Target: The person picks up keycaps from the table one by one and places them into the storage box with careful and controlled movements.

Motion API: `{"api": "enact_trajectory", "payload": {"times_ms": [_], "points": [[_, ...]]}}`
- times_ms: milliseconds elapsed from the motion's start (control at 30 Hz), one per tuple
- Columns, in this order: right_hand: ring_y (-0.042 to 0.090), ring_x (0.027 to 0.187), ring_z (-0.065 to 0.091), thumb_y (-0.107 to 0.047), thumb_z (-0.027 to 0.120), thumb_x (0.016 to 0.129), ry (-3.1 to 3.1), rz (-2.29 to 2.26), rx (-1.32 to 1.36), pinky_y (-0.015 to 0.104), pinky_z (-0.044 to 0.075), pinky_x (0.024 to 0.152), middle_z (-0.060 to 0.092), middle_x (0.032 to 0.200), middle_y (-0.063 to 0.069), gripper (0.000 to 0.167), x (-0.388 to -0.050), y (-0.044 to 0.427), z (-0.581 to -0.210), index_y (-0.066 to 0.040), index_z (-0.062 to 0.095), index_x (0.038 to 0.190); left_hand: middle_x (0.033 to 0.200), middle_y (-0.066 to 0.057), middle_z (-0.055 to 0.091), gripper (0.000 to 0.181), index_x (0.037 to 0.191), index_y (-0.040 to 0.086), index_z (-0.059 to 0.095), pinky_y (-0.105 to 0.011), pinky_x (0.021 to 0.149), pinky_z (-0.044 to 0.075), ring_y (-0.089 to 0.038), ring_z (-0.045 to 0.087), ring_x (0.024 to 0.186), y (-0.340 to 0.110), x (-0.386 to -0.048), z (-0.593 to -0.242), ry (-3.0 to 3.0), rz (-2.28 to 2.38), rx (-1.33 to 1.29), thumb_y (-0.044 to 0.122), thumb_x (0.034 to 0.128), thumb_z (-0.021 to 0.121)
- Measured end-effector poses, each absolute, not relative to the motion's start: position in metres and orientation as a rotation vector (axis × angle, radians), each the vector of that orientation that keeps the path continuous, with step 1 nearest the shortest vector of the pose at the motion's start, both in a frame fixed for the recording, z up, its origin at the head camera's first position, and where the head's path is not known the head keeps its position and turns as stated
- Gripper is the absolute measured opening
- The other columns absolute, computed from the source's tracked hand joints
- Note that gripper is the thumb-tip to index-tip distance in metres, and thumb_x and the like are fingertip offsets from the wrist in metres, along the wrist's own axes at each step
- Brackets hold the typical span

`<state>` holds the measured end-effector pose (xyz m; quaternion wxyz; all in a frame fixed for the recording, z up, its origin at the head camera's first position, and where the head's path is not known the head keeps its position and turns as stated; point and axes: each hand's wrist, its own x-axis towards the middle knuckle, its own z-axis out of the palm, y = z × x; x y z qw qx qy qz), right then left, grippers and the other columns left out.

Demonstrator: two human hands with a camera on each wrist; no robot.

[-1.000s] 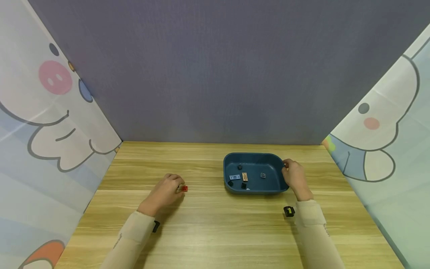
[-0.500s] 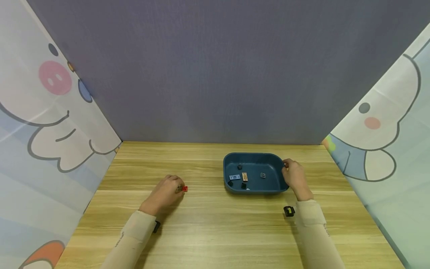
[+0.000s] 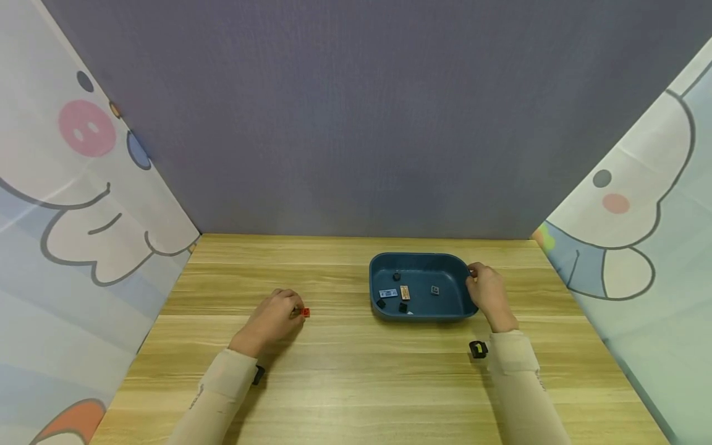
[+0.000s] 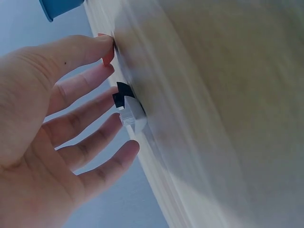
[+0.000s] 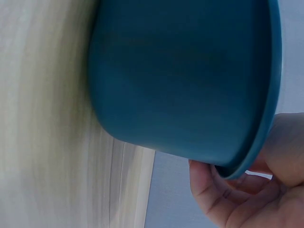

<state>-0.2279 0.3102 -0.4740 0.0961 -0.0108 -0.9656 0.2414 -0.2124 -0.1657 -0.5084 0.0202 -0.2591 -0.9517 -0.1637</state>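
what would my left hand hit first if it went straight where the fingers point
Probably the white piece or the black piece, both just ahead of your left hand in the left wrist view, then the tabletop. Depth is unclear, so I can't say which comes first.

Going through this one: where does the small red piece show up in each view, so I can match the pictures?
Head: left of centre, the small red piece is at the fingertips of the left hand.
Left wrist: upper left, the small red piece sits between thumb and index finger.
Right wrist: not in it.
Shared landmark: the wood-grain tabletop is in all three.
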Motion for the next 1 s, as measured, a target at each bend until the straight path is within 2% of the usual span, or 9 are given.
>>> {"api": "enact_trajectory", "payload": {"times_ms": [200, 333, 533, 667, 1000], "points": [[0.048, 0.093, 0.062, 0.002, 0.054, 0.095, -2.866, 0.723, -0.041, 0.056, 0.053, 0.076, 0.064, 0.106, 0.034, 0.03, -0.228, 0.309, -0.473, 0.015, 0.059, 0.121, 0.112, -0.007, 0.067, 0.015, 0.097, 0.009, 0.074, -0.046, 0.096, 0.05, -0.031, 0.06, 0.109, -0.163, -0.213, -0.503, -2.953, -0.516, -0.806, 0.02, 0.0881, 0.079], [0.049, 0.094, 0.062, 0.002, 0.053, 0.095, -2.871, 0.725, -0.046, 0.057, 0.053, 0.077, 0.063, 0.107, 0.035, 0.031, -0.227, 0.309, -0.472, 0.016, 0.058, 0.122, 0.113, -0.008, 0.068, 0.017, 0.101, 0.007, 0.074, -0.047, 0.101, 0.047, -0.031, 0.061, 0.11, -0.154, -0.216, -0.496, -2.909, -0.531, -0.842, 0.018, 0.089, 0.078], [0.048, 0.093, 0.062, 0.002, 0.054, 0.095, -2.867, 0.708, -0.04, 0.057, 0.053, 0.076, 0.064, 0.105, 0.035, 0.031, -0.227, 0.309, -0.472, 0.016, 0.058, 0.121, 0.114, -0.009, 0.068, 0.017, 0.103, 0.006, 0.074, -0.045, 0.099, 0.049, -0.031, 0.06, 0.11, -0.131, -0.223, -0.479, -2.826, -0.533, -0.931, 0.016, 0.0891, 0.076], [0.047, 0.091, 0.062, 0.003, 0.054, 0.094, -2.87, 0.708, -0.034, 0.056, 0.053, 0.075, 0.064, 0.105, 0.034, 0.03, -0.227, 0.308, -0.472, 0.016, 0.059, 0.121, 0.117, -0.007, 0.067, 0.017, 0.105, 0.008, 0.073, -0.042, 0.096, 0.05, -0.029, 0.06, 0.112, -0.114, -0.227, -0.469, -2.815, -0.524, -0.973, 0.018, 0.0905, 0.076], [0.048, 0.091, 0.063, 0.003, 0.054, 0.094, -2.872, 0.693, -0.039, 0.057, 0.053, 0.076, 0.064, 0.105, 0.034, 0.03, -0.227, 0.308, -0.471, 0.016, 0.058, 0.121, 0.121, -0.004, 0.065, 0.02, 0.11, 0.013, 0.073, -0.037, 0.1, 0.048, -0.026, 0.057, 0.118, -0.061, -0.244, -0.445, -2.792, -0.525, -1.084, 0.024, 0.0937, 0.073]]}}
